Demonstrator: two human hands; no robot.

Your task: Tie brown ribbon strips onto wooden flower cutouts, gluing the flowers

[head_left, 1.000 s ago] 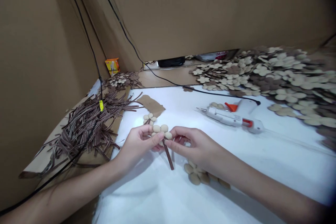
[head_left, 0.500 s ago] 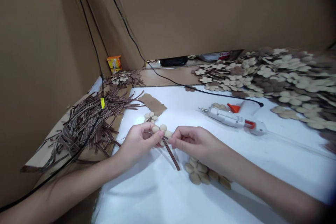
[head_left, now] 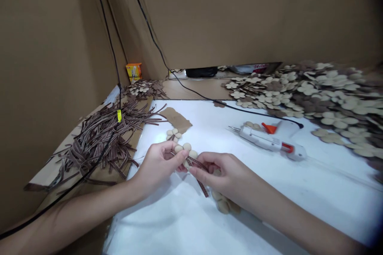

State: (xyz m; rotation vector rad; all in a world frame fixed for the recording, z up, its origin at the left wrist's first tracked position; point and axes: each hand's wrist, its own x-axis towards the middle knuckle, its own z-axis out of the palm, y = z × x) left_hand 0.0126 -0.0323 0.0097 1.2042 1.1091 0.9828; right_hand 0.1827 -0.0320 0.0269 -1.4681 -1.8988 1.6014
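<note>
Two pinches on one round-petalled beige flower cut-out (head_left: 187, 152)

The person's left hand (head_left: 157, 169) and right hand (head_left: 224, 175) meet over the middle of the white-covered worktop (head_left: 167, 223), with the flower cut-out between them, seemingly lifted clear of the surface. The left grip is pressed together on the flower's near edge, thumb over the petals. The right grip is also closed, its thumb and fingers pinching a narrow brown striped ribbon strip (head_left: 202, 185) where it crosses the flower, while the strip's free end hangs down and out. Exactly how the fingertips sit behind the petals is hidden.

The flower looks light and thin, perhaps somewhat stiff, so it seems best held by its petals, with gentle pressure. The strip looks soft and floppy, and is likely to handle best close to the flower.

A smaller beige flower with a strip attached (head_left: 173, 134) lies just beyond the hands, beside a torn brown kraft paper scrap (head_left: 176, 120). To the right rests a white hot glue gun with an orange trigger (head_left: 269, 141). A heap of brown striped strips (head_left: 101, 139) lies left of the worktop.
</note>
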